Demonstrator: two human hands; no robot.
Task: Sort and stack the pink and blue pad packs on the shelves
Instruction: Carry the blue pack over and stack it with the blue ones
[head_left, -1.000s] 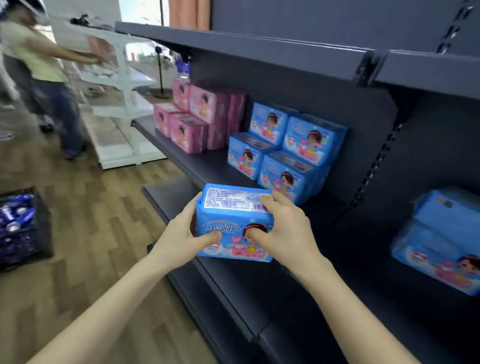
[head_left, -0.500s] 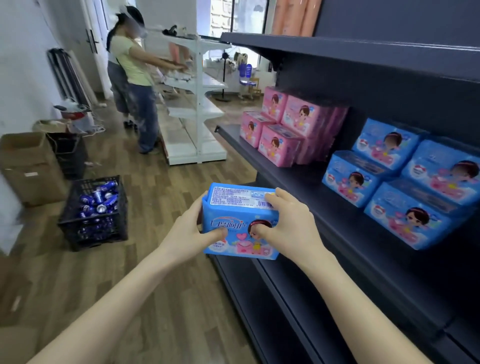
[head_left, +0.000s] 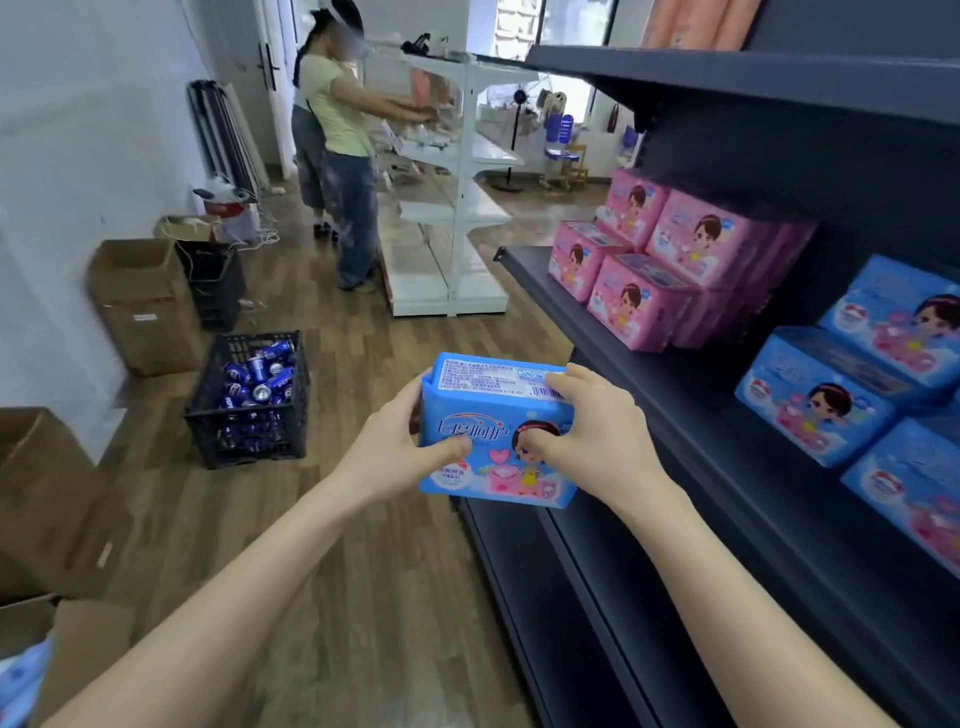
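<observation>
I hold one blue pad pack (head_left: 488, 467) upright in front of me, over the floor at the front edge of the dark shelf (head_left: 691, 426). My left hand (head_left: 395, 447) grips its left side, thumb across the front. My right hand (head_left: 592, 436) grips its right side and top edge. On the shelf, a stack of pink pad packs (head_left: 670, 260) stands at the far end. Several blue pad packs (head_left: 852, 384) are stacked nearer, at the right edge of the view.
A black crate of blue cans (head_left: 249, 400) sits on the wooden floor to the left. Cardboard boxes (head_left: 140, 301) line the left wall. A person (head_left: 343, 166) works at a white shelf unit (head_left: 452, 208) further back. Lower dark shelves (head_left: 597, 623) run below.
My view has swung left away from the shelf, toward the floor and room. The blue pack stays held in both hands, now just off the shelf's front edge.
</observation>
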